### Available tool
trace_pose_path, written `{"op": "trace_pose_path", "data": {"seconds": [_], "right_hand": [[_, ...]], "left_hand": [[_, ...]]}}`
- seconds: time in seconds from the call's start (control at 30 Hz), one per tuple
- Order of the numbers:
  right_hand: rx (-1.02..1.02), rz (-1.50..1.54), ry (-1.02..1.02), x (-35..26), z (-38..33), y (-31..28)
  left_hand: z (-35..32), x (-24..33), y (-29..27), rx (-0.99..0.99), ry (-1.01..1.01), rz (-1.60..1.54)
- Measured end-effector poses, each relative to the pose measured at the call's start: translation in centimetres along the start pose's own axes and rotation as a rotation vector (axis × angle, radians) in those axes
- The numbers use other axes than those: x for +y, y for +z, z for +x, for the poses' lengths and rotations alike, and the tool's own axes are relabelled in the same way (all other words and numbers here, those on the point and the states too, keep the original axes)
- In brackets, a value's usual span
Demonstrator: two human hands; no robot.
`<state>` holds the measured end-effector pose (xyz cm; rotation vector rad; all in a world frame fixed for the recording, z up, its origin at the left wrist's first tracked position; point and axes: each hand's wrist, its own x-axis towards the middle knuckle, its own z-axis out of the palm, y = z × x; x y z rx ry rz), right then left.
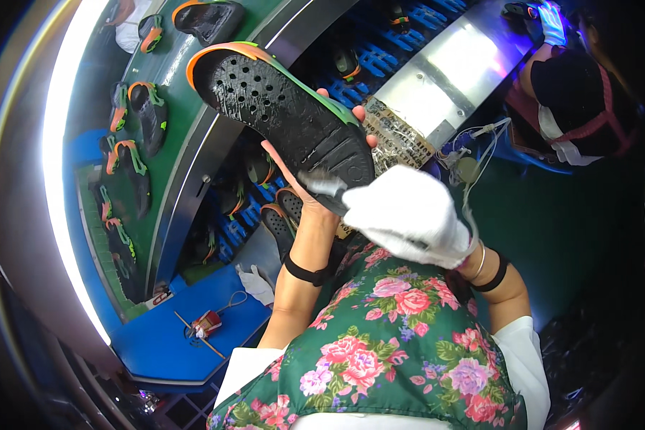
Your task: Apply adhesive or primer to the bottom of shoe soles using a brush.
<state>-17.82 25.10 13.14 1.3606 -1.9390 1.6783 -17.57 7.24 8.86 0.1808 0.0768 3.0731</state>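
A black shoe sole (294,129) with round holes and an orange-and-green rim is held up, tilted, in front of me. My bare left hand (312,197) is closed round its lower half, with the thumb along the near side and fingertips showing over the far edge. My right hand (408,215), in a white glove, is closed on a brush (321,183) whose pale, motion-blurred bristles lie against the sole's lower part. Most of the brush handle is hidden by the glove.
Several similar soles lie on a green conveyor belt (175,72) at the left. Below it runs a rack with blue slats (233,233). A blue table (158,344) bears a small red object. Upper right, a co-worker's gloved hand (552,25) works near white cables (484,132).
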Motion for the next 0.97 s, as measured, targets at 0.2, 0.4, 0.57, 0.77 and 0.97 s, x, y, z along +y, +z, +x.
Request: {"op": "trace_pose_path", "data": {"seconds": [0.2,0.4,0.57,0.77,0.97], "right_hand": [[0.064,0.286,0.218,0.3,-1.1,-0.5],[-0.057,0.123,0.090,-0.8,-2.0,-0.3],[-0.006,0.224,0.212,0.2,-2.5,-0.8],[-0.146,0.096,0.030,-1.2,-2.5,0.3],[-0.011,0.226,0.301,-0.4,-1.4,0.1]], "left_hand": [[-0.5,-0.6,0.4,0.035,0.044,0.054],[-1.1,0.5,0.0,0.049,-0.092,0.271],[-1.5,1.7,-1.0,-0.003,-0.211,0.224],[-1.6,2.1,-1.0,0.164,-0.169,0.319],[-2.8,3.3,-1.5,0.174,-0.310,0.291]]}}
